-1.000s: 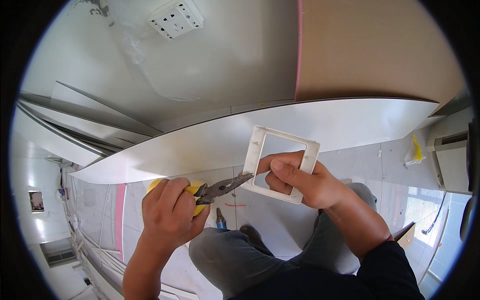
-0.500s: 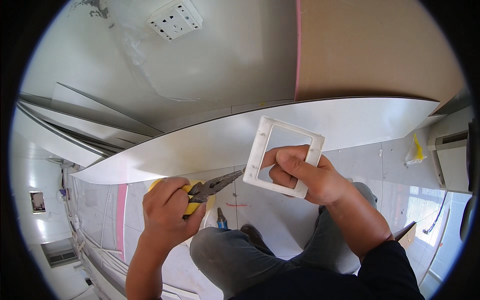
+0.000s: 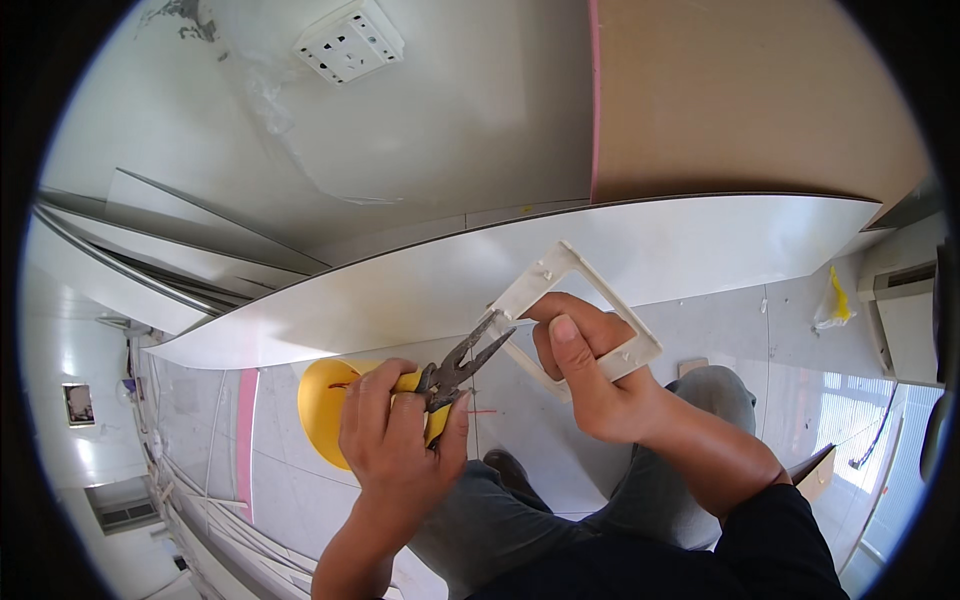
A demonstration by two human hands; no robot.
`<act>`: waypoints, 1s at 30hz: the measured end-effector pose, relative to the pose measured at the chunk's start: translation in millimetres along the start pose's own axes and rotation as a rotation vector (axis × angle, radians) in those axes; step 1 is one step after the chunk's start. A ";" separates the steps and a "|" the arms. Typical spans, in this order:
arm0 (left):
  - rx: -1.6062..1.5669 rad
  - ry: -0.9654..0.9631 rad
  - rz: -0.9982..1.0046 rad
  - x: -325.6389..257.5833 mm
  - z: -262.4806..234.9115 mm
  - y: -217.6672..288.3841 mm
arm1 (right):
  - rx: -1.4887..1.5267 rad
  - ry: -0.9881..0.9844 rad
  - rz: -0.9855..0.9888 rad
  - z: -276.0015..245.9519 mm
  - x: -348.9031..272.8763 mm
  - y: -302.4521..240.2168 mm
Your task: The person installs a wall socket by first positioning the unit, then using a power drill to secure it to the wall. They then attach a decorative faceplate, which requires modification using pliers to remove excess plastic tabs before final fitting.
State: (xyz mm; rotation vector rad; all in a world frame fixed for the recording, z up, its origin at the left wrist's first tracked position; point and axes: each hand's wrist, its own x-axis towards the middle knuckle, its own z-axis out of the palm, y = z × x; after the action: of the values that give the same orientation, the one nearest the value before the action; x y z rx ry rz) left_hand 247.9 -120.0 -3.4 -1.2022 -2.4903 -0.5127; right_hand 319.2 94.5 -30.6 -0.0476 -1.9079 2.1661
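Long-nose pliers [image 3: 452,382] with yellow grips are in my left hand [image 3: 395,450], fingers wrapped round the handles. Their jaws are spread, with the tips at the left corner of a white rectangular plastic frame [image 3: 534,282]. Whether the jaws touch or straddle its edge I cannot tell for sure. My right hand [image 3: 610,385] pinches the frame by its lower right side, thumb on top and curled fingers inside the opening. The frame is tilted above the floor. On the wall ahead sits a white socket unit [image 3: 350,48] with its front showing slots and no surround.
A long white panel [image 3: 400,290] crosses in front of me, with more panels [image 3: 180,240] stacked at the left. A brown board [image 3: 740,100] leans at the right. Left of my knees a rounded yellow container [image 3: 318,400] rests on the tiled floor [image 3: 280,430].
My left hand has moved right with the pliers, whose jaws have opened and come to the frame's corner. My right hand has turned and tilted the frame.
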 end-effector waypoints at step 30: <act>0.055 0.030 0.005 2.3 -3.6 6.4 | -0.036 0.067 -0.070 0.3 -5.6 1.2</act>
State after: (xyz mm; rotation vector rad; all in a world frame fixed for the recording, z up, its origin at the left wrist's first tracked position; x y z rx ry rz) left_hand 252.1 -116.4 2.0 -1.1710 -2.4596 -0.4538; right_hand 324.3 92.9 -32.6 -0.0587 -1.8833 2.0592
